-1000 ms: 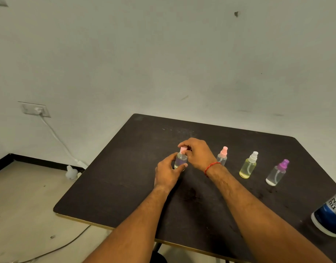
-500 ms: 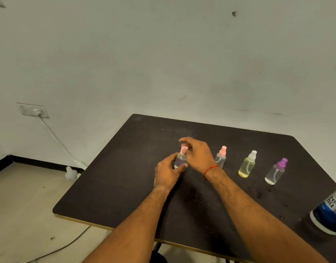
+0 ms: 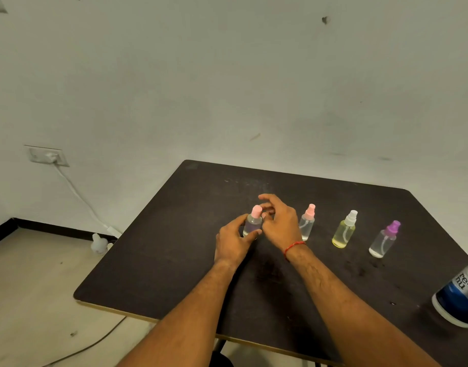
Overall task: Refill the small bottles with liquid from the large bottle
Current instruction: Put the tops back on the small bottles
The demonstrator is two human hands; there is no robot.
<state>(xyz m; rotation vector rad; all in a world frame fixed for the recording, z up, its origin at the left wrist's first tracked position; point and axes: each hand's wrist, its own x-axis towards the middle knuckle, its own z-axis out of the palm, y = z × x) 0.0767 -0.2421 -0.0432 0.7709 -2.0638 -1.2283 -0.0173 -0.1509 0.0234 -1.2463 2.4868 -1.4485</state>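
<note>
Where the table [image 3: 153, 260] spans the view, four small bottles stand upright in a row across its middle, from the centre toward the right edge, each apart from the next.

1. pink-cap bottle [image 3: 252, 225]: leftmost in the row, clear liquid, cap on. Grasped by the left hand [image 3: 233, 242], thumb across the near face, fingers curled round the far side.
2. second pink bottle [image 3: 307, 223]: clear liquid, cap on, just right of the right hand [image 3: 278, 223]. That hand holds nothing; its fingers are loose and spread just beside the cap of item 1. Whether a fingertip touches the cap cannot be told. A red thread [image 3: 293, 246] circles the wrist.
3. yellow bottle [image 3: 344, 231]: white cap, yellow liquid.
4. purple bottle [image 3: 383, 241]: purple cap, clear liquid low in the body, nearest the right edge.
5. large bottle [image 3: 457, 298]: white with a blue label, at the right edge near the near right corner, partly cut off by the frame, well apart from the hands.

Off the table: socket [image 3: 46, 156] on the wall at left, with a white cable [image 3: 76, 192] running down to the floor.
</note>
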